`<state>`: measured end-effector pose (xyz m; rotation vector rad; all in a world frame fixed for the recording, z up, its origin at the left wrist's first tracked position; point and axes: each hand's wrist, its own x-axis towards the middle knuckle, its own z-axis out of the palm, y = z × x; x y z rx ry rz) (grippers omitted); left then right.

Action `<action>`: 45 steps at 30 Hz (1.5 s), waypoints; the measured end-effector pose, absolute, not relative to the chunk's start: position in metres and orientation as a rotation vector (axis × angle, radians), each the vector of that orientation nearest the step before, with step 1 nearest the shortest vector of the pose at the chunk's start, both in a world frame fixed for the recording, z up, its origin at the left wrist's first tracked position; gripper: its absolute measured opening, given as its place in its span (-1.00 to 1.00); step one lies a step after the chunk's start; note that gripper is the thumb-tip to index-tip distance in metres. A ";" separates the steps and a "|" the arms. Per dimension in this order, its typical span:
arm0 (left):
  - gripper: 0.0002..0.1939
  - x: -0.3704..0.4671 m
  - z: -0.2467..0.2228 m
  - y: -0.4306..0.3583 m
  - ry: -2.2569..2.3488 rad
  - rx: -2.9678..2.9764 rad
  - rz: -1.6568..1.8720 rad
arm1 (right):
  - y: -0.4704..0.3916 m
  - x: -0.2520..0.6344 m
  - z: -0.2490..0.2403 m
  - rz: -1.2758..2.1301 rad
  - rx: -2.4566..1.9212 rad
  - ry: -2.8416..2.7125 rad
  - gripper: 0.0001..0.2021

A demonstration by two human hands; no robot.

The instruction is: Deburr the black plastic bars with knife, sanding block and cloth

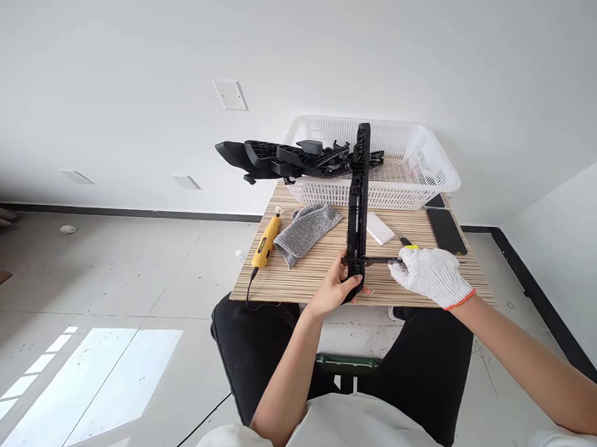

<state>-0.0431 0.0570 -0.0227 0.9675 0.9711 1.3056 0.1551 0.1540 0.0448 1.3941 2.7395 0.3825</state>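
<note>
Upright over the small table stands a long black plastic part (358,213). My bare left hand (338,285) is wrapped round its lower end, thumb across the front. My right hand (428,274), in a white knit glove with an orange cuff, is closed on a thin dark tool (381,260). The tool's far end touches the black part just above my left hand; its exact type is hard to make out. Behind the part, several black plastic pieces (292,160) lie across a white basket (443,181) and stick out past its left side.
On the striped table (295,287) are a yellow corded rotary tool (266,243), a grey cloth (307,232), a white block (379,228), a yellow-and-black cutter (408,244) and a black phone (446,232). A wall rises behind the basket.
</note>
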 end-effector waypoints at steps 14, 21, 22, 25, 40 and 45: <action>-0.23 -0.042 -0.023 0.057 0.980 0.976 1.306 | 0.156 0.155 0.041 0.416 1.409 2.811 -0.40; -0.22 -0.042 -0.021 0.057 0.993 0.973 1.305 | 0.154 0.152 0.044 0.372 1.421 2.766 -0.38; -0.22 -0.042 -0.020 0.057 0.999 0.970 1.303 | 0.154 0.152 0.045 0.368 1.420 2.756 -0.39; -0.21 -0.042 -0.020 0.057 1.003 0.972 1.296 | 0.153 0.151 0.046 0.369 1.428 2.739 -0.41; -0.21 -0.043 -0.023 0.057 0.989 1.004 1.288 | 0.153 0.150 0.050 0.326 1.442 2.699 -0.47; -0.23 -0.044 -0.025 0.057 0.991 0.999 1.283 | 0.153 0.150 0.050 0.326 1.441 2.699 -0.45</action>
